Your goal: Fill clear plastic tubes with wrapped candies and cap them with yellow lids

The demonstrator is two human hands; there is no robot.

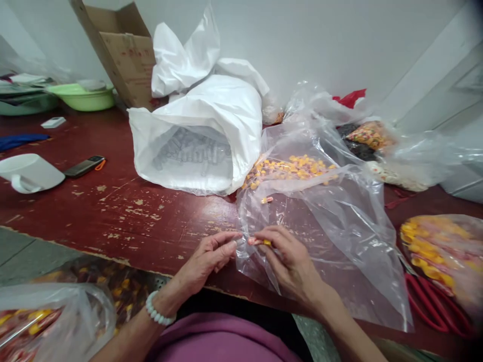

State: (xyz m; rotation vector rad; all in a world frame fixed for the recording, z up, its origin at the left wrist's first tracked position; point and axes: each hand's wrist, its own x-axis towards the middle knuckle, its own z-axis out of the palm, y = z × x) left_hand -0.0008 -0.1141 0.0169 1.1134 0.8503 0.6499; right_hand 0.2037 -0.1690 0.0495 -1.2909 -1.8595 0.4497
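Between the thumb and fingers of my right hand (289, 254) is a small pink and yellow piece (258, 242). My left hand (213, 254) is just to its left, fingers pinched together around a small clear tube (241, 240) that is hard to make out. Under my right hand lies a clear plastic bag (339, 251), and a pile of yellow and pink pieces (294, 168) rests at its far end. One loose piece (266, 200) lies nearer to me. Left of the pile, a white sack (241, 115) opens toward me with clear tubes (196, 151) inside.
A white mug (32, 171) and a phone (85, 166) stand left on the red table (124, 211). Red-handled scissors (433, 301) lie right, beside a filled bag (445, 246). A cardboard box (130, 65) and green basin (85, 98) are behind. Another filled bag (56, 317) is below left.
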